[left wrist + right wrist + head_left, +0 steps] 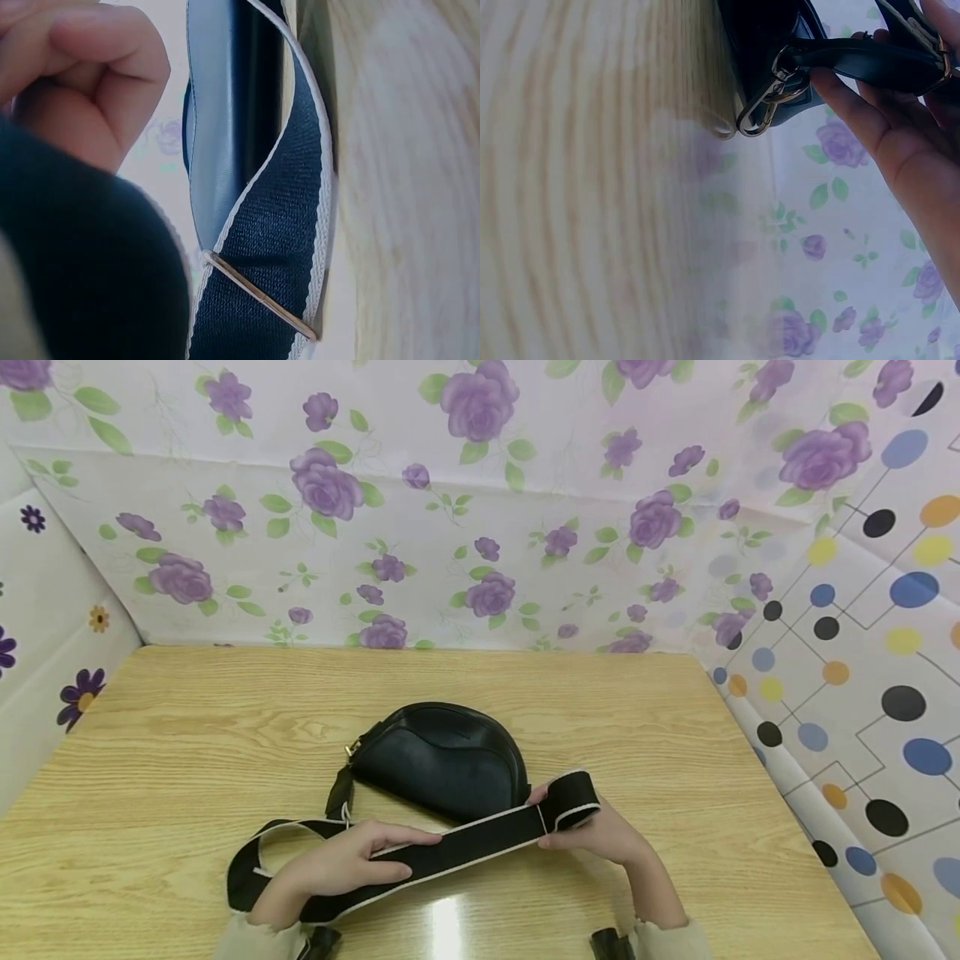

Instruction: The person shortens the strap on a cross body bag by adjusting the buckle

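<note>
A black half-moon handbag [442,768] lies on the wooden table in the head view. Its wide black strap [480,847] with white edging stretches in front of it. My left hand [337,864] grips the strap left of centre, thumb and fingers on either edge. Near the strap's looped right end, my right hand [603,835] holds it between thumb and fingers. The left wrist view shows curled fingers [97,75] and a thin metal slider [259,295] across the strap. In the right wrist view, a metal clasp [759,112] joins the bag to a narrow black strap end [870,64].
The wooden table [225,718] reaches back to a wall sheet [420,560] with purple flowers. A dotted sheet [862,635] stands along the right side. At the left, the strap curls into a loop [243,868] on the tabletop.
</note>
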Tool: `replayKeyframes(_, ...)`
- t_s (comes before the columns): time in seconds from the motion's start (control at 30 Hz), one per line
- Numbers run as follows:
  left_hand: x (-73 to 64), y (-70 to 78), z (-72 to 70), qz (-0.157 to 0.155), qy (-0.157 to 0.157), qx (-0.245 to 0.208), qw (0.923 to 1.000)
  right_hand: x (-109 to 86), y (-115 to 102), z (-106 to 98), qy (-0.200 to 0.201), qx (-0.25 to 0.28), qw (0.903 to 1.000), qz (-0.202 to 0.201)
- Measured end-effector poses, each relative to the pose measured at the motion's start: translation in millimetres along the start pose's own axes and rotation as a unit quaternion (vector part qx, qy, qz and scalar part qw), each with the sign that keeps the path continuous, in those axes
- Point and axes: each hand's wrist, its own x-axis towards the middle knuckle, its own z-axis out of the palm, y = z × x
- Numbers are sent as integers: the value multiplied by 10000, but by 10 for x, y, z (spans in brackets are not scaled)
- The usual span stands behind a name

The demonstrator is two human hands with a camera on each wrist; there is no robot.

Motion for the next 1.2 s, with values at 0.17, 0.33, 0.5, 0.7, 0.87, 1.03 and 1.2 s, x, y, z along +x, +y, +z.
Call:
replayKeyframes(0.17,-5,-1,0,52,-8,-65,10000,3,-10,-6,15,-15,10000,73)
replayKeyframes(0.33,-41,2,-4,41,-35,-171,9998,8,-20,-10,37,-51,9999,127)
replayKeyframes(0.5,-82,-21,-25,110,-64,-185,9997,8,-22,-9,81,-33,9999,125)
replayKeyframes(0.7,-120,-53,-59,285,-88,-175,9994,8,-21,-8,117,27,9997,195)
replayKeyframes(0.87,-182,-65,-88,434,-52,-106,9990,2,24,-20,161,-46,9995,252)
replayKeyframes(1.03,-256,-65,-118,392,22,1,9992,-9,55,-24,217,-208,9994,146)
replayKeyframes(1.2,-299,-54,-156,287,-1,-23,9996,1,24,-18,180,-187,9996,59)
